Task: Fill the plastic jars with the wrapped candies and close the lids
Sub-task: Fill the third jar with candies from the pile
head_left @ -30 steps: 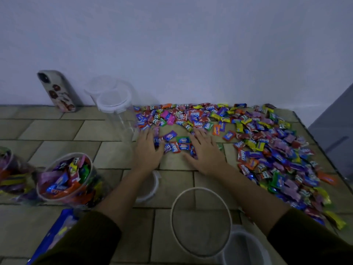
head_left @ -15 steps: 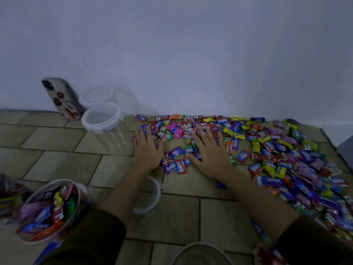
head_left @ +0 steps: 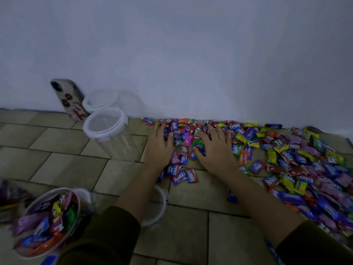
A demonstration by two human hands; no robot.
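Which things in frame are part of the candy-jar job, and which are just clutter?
Job:
wrapped candies, empty jar, second jar behind it, filled jar, loose lid, left hand and right hand flat on the candies.

Lying about:
phone leaning against the wall.

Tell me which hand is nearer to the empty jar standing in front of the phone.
Left. The left hand lies flat on the candies just right of the empty jar, not touching it. The right hand lies farther right, beyond the left hand.
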